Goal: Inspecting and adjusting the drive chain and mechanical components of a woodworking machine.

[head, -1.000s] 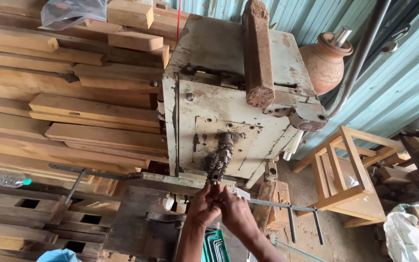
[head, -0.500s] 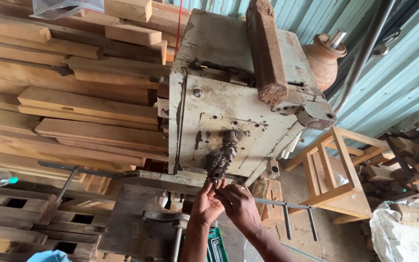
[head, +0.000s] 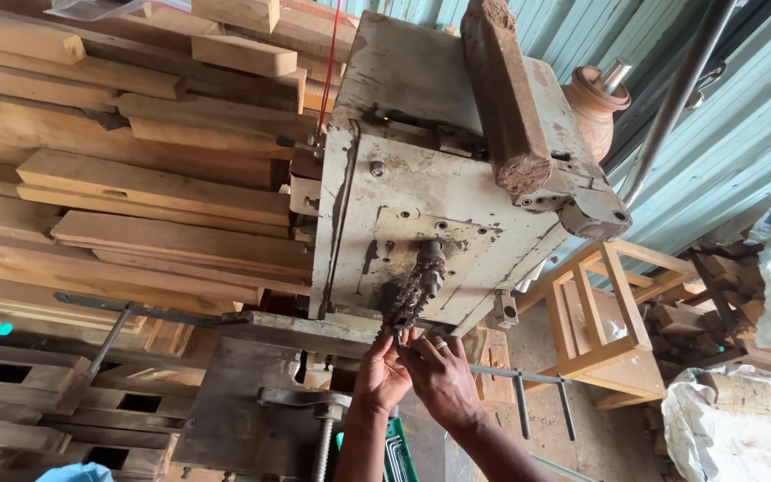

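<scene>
Both hands, left hand (head: 381, 375) and right hand (head: 442, 379), pinch lower end of cutter chain (head: 414, 290) directly above; fitting step, next needs steady fingertip alignment.

Both your forearms are bare, with no sleeves in view and no gloves on either hand. Your right hand (head: 443, 375) wears a pale metal ring (head: 440, 344) on one finger. Your left hand (head: 380, 373) shows no ring or band.
</scene>
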